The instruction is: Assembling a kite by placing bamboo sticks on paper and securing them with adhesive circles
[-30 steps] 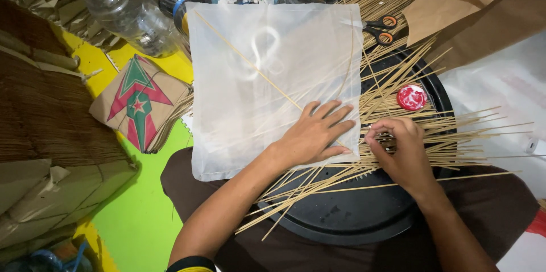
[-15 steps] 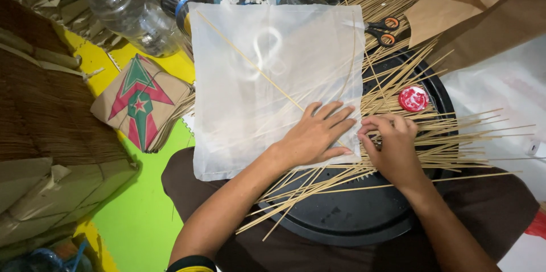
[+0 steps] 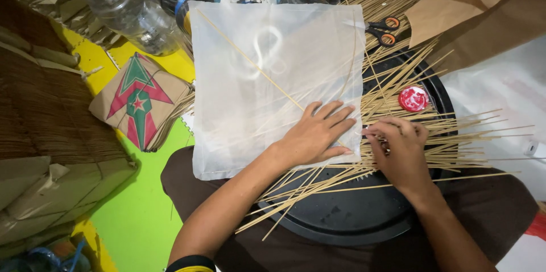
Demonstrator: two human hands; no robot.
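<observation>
Left hand (image 3: 318, 135) flat on white sheet (image 3: 267, 79), diagonal stick (image 3: 250, 61) beneath, right hand (image 3: 401, 150) beside

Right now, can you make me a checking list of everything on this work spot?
Surface: round black tray on the lap.
Job's things: white paper sheet with thin sticks under it; loose bamboo sticks.
Clutter: scissors, red round lid, plastic bottle, folded kite.
Hands: left hand flat on the sheet; right hand curled among the sticks.
Cables: nothing seen.
Surroundings: brown paper, green mat.
</observation>
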